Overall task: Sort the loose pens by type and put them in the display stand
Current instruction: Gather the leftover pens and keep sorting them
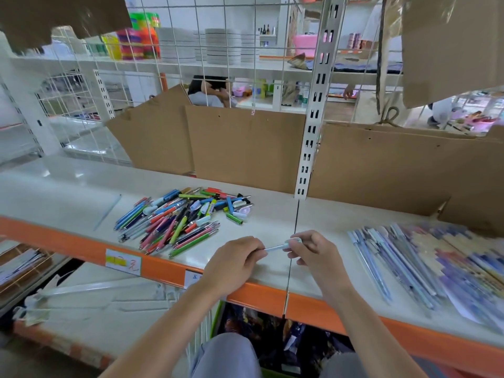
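One head-worn wide-angle view looks forward and down, close over a shelf (272, 214) that crosses mid-frame, with both forearms entering from the bottom edge.

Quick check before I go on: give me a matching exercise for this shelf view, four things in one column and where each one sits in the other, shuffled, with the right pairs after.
Things:
1. pile of loose pens
2. light blue pen
3. packaged pens
4. cardboard sheets

Places:
A. standing along the back of the shelf
B. lying on the shelf to the right of the hands
C. held between the left hand and right hand
D. heaped on the shelf to the left of the hands

Pairs: 1-D, 2-C, 3-B, 4-A
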`<state>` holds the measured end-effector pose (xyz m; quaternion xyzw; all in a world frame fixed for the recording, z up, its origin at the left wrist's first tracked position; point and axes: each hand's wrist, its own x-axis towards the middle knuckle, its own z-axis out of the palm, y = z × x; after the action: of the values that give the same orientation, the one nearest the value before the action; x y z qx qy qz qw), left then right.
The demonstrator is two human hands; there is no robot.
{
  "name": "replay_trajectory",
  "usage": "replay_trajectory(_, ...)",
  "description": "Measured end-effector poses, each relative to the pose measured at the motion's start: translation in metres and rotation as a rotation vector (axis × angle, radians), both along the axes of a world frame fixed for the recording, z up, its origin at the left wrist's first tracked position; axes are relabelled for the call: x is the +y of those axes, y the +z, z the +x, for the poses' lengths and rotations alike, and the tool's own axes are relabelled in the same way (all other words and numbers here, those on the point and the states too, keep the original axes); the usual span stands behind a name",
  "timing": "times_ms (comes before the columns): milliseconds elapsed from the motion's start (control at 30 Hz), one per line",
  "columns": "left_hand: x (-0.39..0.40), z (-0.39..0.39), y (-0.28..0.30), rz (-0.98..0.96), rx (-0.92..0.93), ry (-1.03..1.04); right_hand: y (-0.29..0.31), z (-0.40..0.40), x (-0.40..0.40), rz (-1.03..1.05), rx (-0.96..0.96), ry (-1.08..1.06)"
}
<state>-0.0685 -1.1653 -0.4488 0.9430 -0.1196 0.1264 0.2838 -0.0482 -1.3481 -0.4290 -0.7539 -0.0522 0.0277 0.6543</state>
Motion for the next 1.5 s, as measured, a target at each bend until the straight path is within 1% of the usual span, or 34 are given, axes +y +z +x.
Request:
replay_trajectory(67,0.002,0.000,-0.001,0.011,0.003,0.036,0.000,0.000,0.008,-0.011,-0.031,-0.005)
replay_trajectory(133,0.006,-0.001,0.000,-0.024,0.018,0.070,0.001,0.000,0.015,-0.029,-0.070,-0.006)
replay_trajectory(233,0.003,-0.002,0.003,-0.059,0.050,0.065,0.005,0.000,0.021,-0.008,-0.110,-0.005)
replay_trajectory(333,-0.003,-0.002,0.006,-0.088,0.034,0.056,0.006,-0.003,0.037,0.064,-0.097,0.047)
replay_trajectory(400,-0.003,-0.001,0.006,-0.101,0.014,0.045,0.006,-0.001,0.049,0.096,-0.068,0.025)
replay_trajectory(433,-0.003,-0.002,0.006,-0.089,0.013,0.043,0.008,0.004,0.052,0.078,-0.072,-0.003)
replay_trajectory(533,-0.003,-0.003,0.005,0.005,0.010,0.046,0.016,0.025,0.043,-0.136,-0.172,-0.087)
replay_trajectory(600,-0.004,-0.002,0.004,0.053,0.006,0.036,0.024,0.036,0.027,-0.367,-0.248,-0.100)
replay_trajectory(633,-0.004,-0.002,0.004,0.064,0.010,0.032,0.025,0.040,0.017,-0.516,-0.257,-0.090)
replay_trajectory(667,-0.003,-0.002,0.004,0.065,0.011,0.030,0.024,0.043,0.006,-0.681,-0.251,-0.072)
replay_trajectory(733,-0.003,-0.001,0.002,0.067,0.010,0.043,0.015,0.048,-0.015,-0.973,-0.172,-0.022)
replay_trajectory(767,-0.003,-0.001,0.002,0.070,0.010,0.052,0.009,0.048,-0.025,-1.072,-0.124,-0.005)
replay_trajectory(833,-0.004,-0.001,0.003,0.073,0.009,0.064,0.004,0.046,-0.041,-1.219,-0.084,-0.005)
replay_trajectory(900,-0.005,-0.002,0.004,0.077,0.002,0.067,0.010,0.041,-0.052,-1.320,-0.090,-0.074)
replay_trajectory(967,-0.005,-0.003,0.004,0.080,-0.003,0.071,0.018,0.032,-0.054,-1.343,-0.119,-0.155)
replay_trajectory(1033,-0.005,-0.003,0.004,0.078,-0.005,0.083,0.024,0.020,-0.041,-1.294,-0.174,-0.149)
replay_trajectory(1100,-0.006,-0.003,0.004,0.069,-0.007,0.102,0.023,0.006,-0.014,-1.196,-0.194,-0.037)
replay_trajectory(1167,-0.005,-0.003,0.006,0.053,-0.014,0.133,0.019,-0.005,0.020,-1.164,-0.235,0.131)
replay_trajectory(1233,0.003,-0.004,0.008,0.028,-0.026,0.176,0.014,-0.013,0.050,-1.116,-0.269,0.230)
replay_trajectory(1333,0.033,-0.007,0.009,0.010,-0.028,0.264,0.011,-0.014,0.085,-1.072,-0.299,0.308)
replay_trajectory(1467,0.093,-0.013,0.014,-0.002,-0.043,0.492,0.010,-0.006,0.117,-1.088,-0.310,0.371)
replay_trajectory(1500,0.108,-0.015,0.016,-0.002,-0.042,0.543,0.007,-0.005,0.126,-1.059,-0.304,0.372)
